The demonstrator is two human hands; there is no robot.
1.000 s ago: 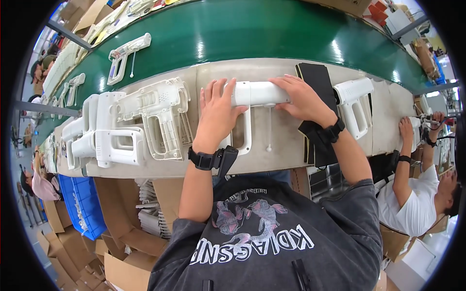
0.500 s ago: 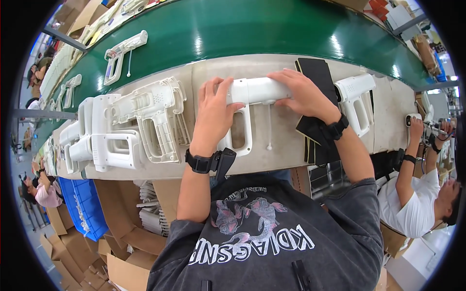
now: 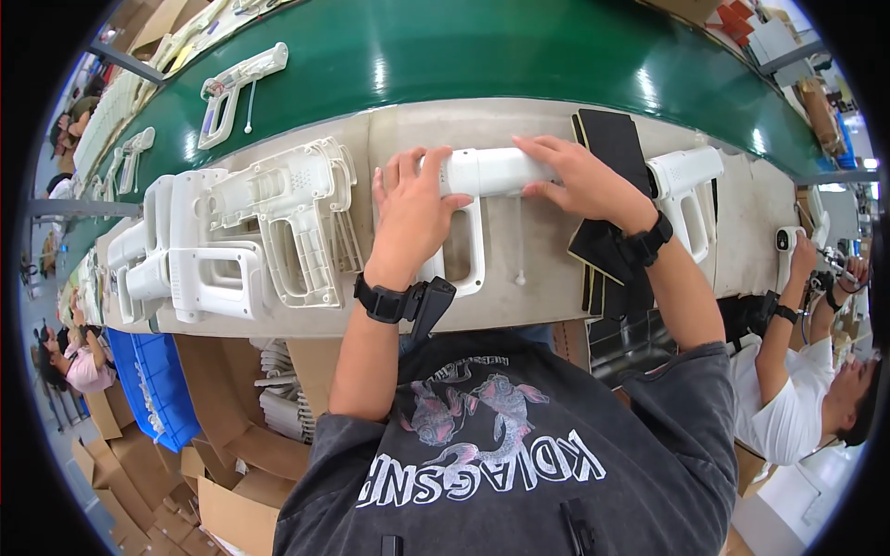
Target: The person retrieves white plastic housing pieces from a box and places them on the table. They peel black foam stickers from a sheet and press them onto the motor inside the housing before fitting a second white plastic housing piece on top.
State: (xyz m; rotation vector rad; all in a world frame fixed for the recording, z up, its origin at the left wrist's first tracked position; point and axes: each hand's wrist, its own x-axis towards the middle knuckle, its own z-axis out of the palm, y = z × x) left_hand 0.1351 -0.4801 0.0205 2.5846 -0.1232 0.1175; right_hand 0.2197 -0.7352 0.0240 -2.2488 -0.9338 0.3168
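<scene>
A white plastic gun-shaped housing [image 3: 505,172] with a looped handle lies across the middle of the worktable, its barrel running left to right. My left hand [image 3: 409,208] is closed around its left end, thumb on the near side, hiding that end. My right hand [image 3: 593,185] grips the right end between thumb and fingers and covers its tip. A thin pale rod [image 3: 520,243] with a small rounded end points from beneath the barrel toward me. Just right of my right hand sit black foam pads [image 3: 612,148], some pushed under my wrist.
Several white housings [image 3: 218,278] and open half shells [image 3: 306,222] are piled at left; another housing [image 3: 686,190] rests at right. A green conveyor belt [image 3: 501,51] carries a partly wired shell [image 3: 227,97]. Below are a blue bin [image 3: 153,389] and cardboard boxes. A co-worker [image 3: 788,398] works at far right.
Both hands keep their hold on the housing, which shifts only slightly to the right in the picture. The whole view has moved a little. The co-worker's arms at right have moved slightly.
</scene>
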